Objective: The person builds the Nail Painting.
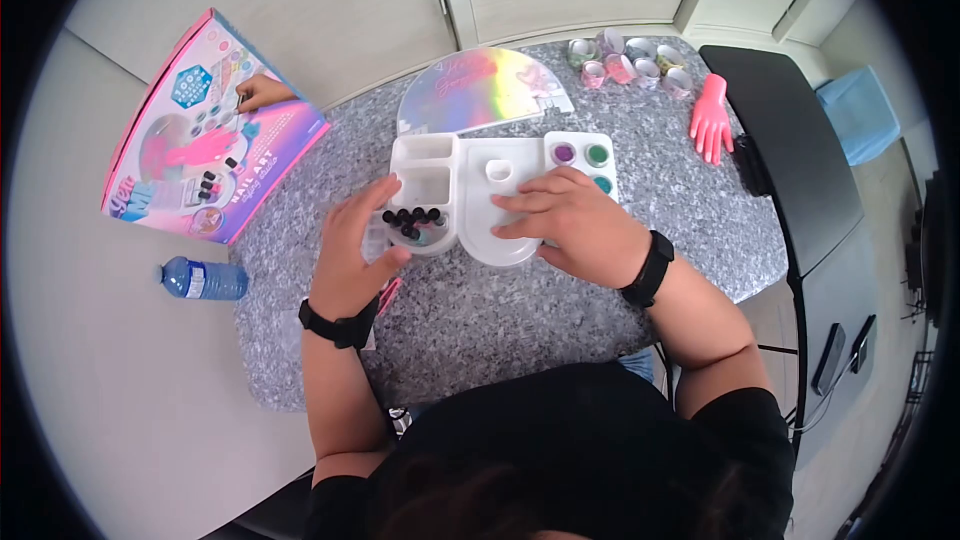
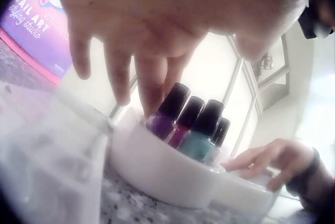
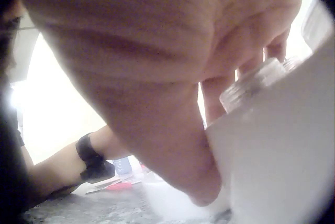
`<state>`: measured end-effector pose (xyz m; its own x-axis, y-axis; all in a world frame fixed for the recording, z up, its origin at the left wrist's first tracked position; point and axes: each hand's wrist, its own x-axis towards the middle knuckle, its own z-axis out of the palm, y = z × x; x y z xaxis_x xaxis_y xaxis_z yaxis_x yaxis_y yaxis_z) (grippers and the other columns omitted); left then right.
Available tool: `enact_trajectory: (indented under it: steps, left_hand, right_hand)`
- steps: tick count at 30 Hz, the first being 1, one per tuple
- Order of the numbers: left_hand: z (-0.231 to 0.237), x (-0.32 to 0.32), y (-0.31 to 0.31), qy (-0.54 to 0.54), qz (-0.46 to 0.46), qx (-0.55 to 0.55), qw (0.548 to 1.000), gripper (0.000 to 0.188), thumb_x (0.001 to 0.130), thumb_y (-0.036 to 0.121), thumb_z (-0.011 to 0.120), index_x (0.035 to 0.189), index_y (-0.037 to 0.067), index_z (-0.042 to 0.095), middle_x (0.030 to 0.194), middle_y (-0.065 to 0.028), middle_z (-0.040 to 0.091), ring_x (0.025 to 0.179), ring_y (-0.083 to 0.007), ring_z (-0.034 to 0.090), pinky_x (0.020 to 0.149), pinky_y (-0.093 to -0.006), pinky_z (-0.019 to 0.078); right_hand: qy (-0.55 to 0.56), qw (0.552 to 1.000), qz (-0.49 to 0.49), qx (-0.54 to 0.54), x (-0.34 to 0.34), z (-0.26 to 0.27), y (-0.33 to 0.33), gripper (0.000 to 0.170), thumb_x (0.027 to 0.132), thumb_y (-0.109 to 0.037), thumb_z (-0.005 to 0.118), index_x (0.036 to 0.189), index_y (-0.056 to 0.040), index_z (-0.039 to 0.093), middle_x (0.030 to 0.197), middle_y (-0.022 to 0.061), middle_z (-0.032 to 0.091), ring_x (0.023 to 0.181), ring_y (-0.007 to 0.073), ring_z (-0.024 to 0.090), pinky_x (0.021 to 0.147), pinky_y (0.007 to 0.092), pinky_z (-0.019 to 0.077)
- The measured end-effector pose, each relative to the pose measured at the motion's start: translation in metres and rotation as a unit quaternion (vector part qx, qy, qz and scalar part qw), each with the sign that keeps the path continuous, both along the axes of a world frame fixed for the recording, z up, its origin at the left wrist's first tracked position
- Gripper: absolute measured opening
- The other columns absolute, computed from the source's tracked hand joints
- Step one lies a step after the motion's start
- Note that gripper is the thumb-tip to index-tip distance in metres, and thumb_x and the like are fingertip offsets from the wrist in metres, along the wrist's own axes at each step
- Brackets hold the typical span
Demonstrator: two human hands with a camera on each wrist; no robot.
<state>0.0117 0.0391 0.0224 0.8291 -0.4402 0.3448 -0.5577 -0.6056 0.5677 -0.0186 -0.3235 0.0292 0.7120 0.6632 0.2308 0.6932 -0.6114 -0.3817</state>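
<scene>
- Head view: nearest the camera was a black short-sleeved shirt (image 1: pixel 600 430). Beyond it, a white plastic compartment tray (image 1: pixel 480 218) lay on a grey speckled tabletop (image 1: pixel 480 330), between the hands.
- The left hand (image 1: pixel 348 245) stood at the tray's left side, thumb apart from the fingers, beside a cluster of small black-capped polish bottles (image 1: pixel 408 220) in the rounded compartment.
- The right hand (image 1: pixel 590 228) lay over the tray's right part, fingers slightly spread, near a small round white cup (image 1: pixel 499 171) and a round pot of purple glitter (image 1: pixel 565 154).
- Step in hand, by judgement: positioning or steadying the tray. The next move would call for level support at both sides, lest the bottles tip.
- Left wrist view: the left fingers hung spread, with no pinch visible; contact with the tray could not be confirmed. Purple, magenta and teal bottle contents showed here, whereas the head view gave mainly caps.
- Right wrist view: the right thumb (image 3: pixel 204 187) appeared to touch the tray's outer wall, a contact unclear from above. The fingertips were hidden; their grip could not be told.
</scene>
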Motion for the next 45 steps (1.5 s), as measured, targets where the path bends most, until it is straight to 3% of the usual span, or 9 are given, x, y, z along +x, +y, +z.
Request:
enact_trajectory:
  steps: [5, 14, 21, 26, 28, 35, 37, 40, 45]
  left_hand:
    - [0.004, -0.007, -0.002, 0.068, -0.012, -0.015, 0.998, 0.079, 0.114, 0.072, 0.043, 0.157, 0.010, 0.064, 0.138, -0.0131, 0.080, 0.152, -0.0381, 0.058, 0.133, -0.0604, 0.0234]
    - [0.006, -0.008, -0.005, 0.059, 0.001, 0.001, 0.998, 0.076, 0.114, 0.072, 0.044, 0.149, 0.010, 0.070, 0.129, -0.0090, 0.084, 0.150, -0.0355, 0.060, 0.135, -0.0615, 0.0203]
    - [0.002, -0.007, -0.005, -0.014, 0.023, -0.030, 0.999, 0.074, 0.114, 0.071, 0.042, 0.147, 0.012, 0.072, 0.141, -0.0133, 0.078, 0.147, -0.0381, 0.061, 0.132, -0.0625, 0.0264]
    - [0.007, -0.009, -0.011, -0.069, 0.039, -0.051, 0.996, 0.070, 0.116, 0.067, 0.041, 0.144, 0.012, 0.074, 0.140, -0.0143, 0.077, 0.142, -0.0387, 0.064, 0.131, -0.0629, 0.0281]
    - [0.006, -0.010, -0.013, -0.084, 0.041, -0.056, 0.994, 0.069, 0.116, 0.066, 0.041, 0.143, 0.012, 0.075, 0.139, -0.0146, 0.077, 0.141, -0.0384, 0.064, 0.131, -0.0627, 0.0283]
    - [0.003, -0.008, -0.015, -0.105, 0.055, -0.063, 0.991, 0.078, 0.117, 0.067, 0.031, 0.135, 0.008, 0.079, 0.134, -0.0152, 0.079, 0.137, -0.0372, 0.067, 0.131, -0.0578, 0.0305]
    - [0.004, -0.008, -0.016, -0.101, 0.052, -0.068, 0.991, 0.078, 0.117, 0.068, 0.032, 0.134, 0.008, 0.079, 0.134, -0.0153, 0.079, 0.137, -0.0370, 0.067, 0.131, -0.0576, 0.0309]
    - [0.002, -0.008, -0.016, -0.099, 0.043, -0.082, 0.991, 0.072, 0.117, 0.066, 0.036, 0.135, 0.011, 0.079, 0.135, -0.0135, 0.079, 0.139, -0.0361, 0.067, 0.131, -0.0585, 0.0294]
    - [0.001, -0.008, -0.015, -0.110, 0.034, -0.099, 0.988, 0.064, 0.117, 0.061, 0.040, 0.135, 0.013, 0.078, 0.137, -0.0110, 0.078, 0.139, -0.0348, 0.066, 0.131, -0.0594, 0.0275]
  right_hand:
    - [-0.009, 1.000, -0.006, 0.005, 0.003, -0.006, 0.000, 0.059, 0.079, 0.002, 0.083, 0.132, -0.0254, 0.081, 0.158, -0.0019, 0.069, 0.143, 0.0277, 0.063, 0.127, 0.0518, 0.0412]
    - [-0.097, 0.988, -0.089, -0.074, 0.014, -0.009, -0.006, 0.052, 0.086, 0.000, 0.076, 0.130, -0.0279, 0.082, 0.154, -0.0040, 0.072, 0.149, 0.0268, 0.061, 0.136, 0.0616, 0.0312]
    - [-0.138, 0.954, -0.218, 0.150, 0.069, 0.042, -0.047, 0.033, 0.094, -0.014, 0.077, 0.127, -0.0095, 0.083, 0.131, 0.0161, 0.080, 0.126, 0.0380, 0.071, 0.114, 0.0490, 0.0533]
    - [-0.157, 0.919, -0.362, -0.010, 0.151, 0.019, -0.095, 0.043, 0.094, -0.038, 0.078, 0.130, -0.0146, 0.083, 0.129, 0.0153, 0.081, 0.129, 0.0399, 0.069, 0.120, 0.0524, 0.0468]
    - [-0.035, 0.897, -0.420, -0.131, 0.174, 0.016, -0.099, 0.044, 0.094, -0.043, 0.076, 0.130, -0.0186, 0.083, 0.129, 0.0152, 0.082, 0.128, 0.0388, 0.070, 0.121, 0.0490, 0.0455]
    - [0.021, 0.888, -0.440, -0.132, 0.228, -0.011, -0.111, 0.038, 0.100, -0.047, 0.065, 0.122, -0.0247, 0.086, 0.124, 0.0134, 0.084, 0.127, 0.0365, 0.074, 0.128, 0.0551, 0.0372]
    - [0.003, 0.872, -0.466, -0.153, 0.233, -0.012, -0.107, 0.034, 0.100, -0.041, 0.063, 0.117, -0.0249, 0.088, 0.108, 0.0126, 0.085, 0.119, 0.0336, 0.076, 0.134, 0.0585, 0.0306]
    - [0.063, 0.864, -0.451, -0.217, 0.245, -0.007, -0.104, 0.038, 0.105, -0.041, 0.060, 0.118, -0.0197, 0.088, 0.127, 0.0126, 0.084, 0.127, 0.0336, 0.075, 0.137, 0.0633, 0.0227]
    - [-0.010, 0.895, -0.418, -0.156, 0.227, 0.018, -0.096, 0.039, 0.108, -0.038, 0.057, 0.118, -0.0136, 0.087, 0.124, 0.0153, 0.083, 0.126, 0.0355, 0.074, 0.136, 0.0662, 0.0224]
